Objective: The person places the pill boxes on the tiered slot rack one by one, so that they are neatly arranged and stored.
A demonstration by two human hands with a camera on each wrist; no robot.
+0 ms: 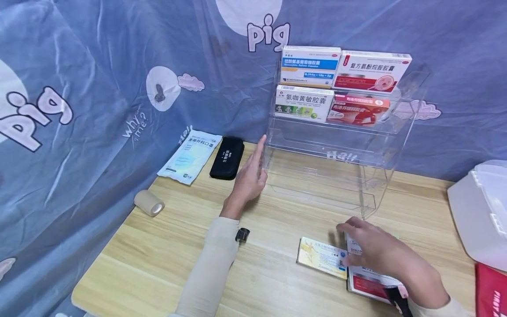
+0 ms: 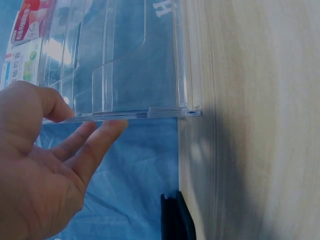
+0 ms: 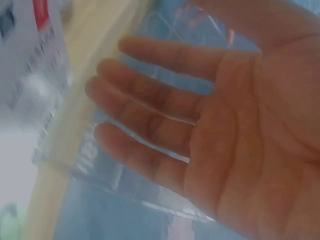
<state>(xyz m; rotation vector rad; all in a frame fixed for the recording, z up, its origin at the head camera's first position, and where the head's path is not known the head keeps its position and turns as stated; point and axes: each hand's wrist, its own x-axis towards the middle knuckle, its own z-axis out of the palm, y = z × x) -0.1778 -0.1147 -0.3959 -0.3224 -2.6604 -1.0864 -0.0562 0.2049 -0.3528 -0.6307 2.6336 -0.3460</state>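
A clear tiered display rack [image 1: 328, 143] stands on the table, with a row of two medicine boxes on each of its upper two tiers. My left hand [image 1: 249, 178] pinches the rack's side panel [image 2: 150, 114], thumb on one face and fingers on the other. Over the boxes at the front right hovers my right hand [image 1: 376, 248], holding nothing; its fingers [image 3: 155, 95] are spread in the right wrist view. Beneath it lie a red-and-white medicine box [image 1: 366, 284] and another box, both partly hidden. A yellow-and-white medicine box [image 1: 318, 255] lies flat beside them.
A mask packet [image 1: 191, 155], a black case [image 1: 227, 158] and a tan bandage roll [image 1: 148, 203] lie at the left. To the right are a white plastic bin [image 1: 481, 211] and a red pouch [image 1: 491, 290]. Blue printed cloth [image 1: 119, 66] hangs behind the table.
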